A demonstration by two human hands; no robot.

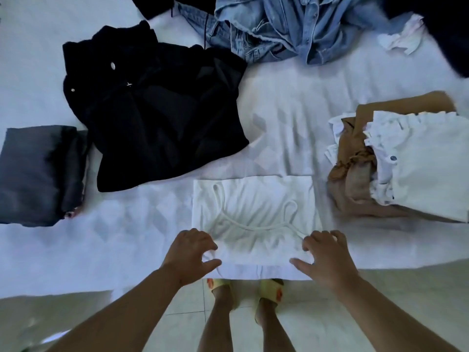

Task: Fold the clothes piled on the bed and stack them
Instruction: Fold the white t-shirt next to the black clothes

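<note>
A white strappy top (253, 207) lies flat on the white bed (127, 245), close to the near edge, its thin straps facing me. My left hand (193, 252) is at the top's near left corner, fingers curled and thumb under, pinching the fabric. At the near right corner, my right hand (327, 257) pinches the cloth the same way. A stack of folded clothes (418, 168), tan below and white above, sits on the bed to the right.
A crumpled black jacket (157, 118) lies left of centre, beside a folded grey garment (33, 174). A denim heap (279, 29) and a small white cloth (401, 36) lie at the back. Below the bed edge, my feet in yellow slippers (271, 288) stand on tiled floor.
</note>
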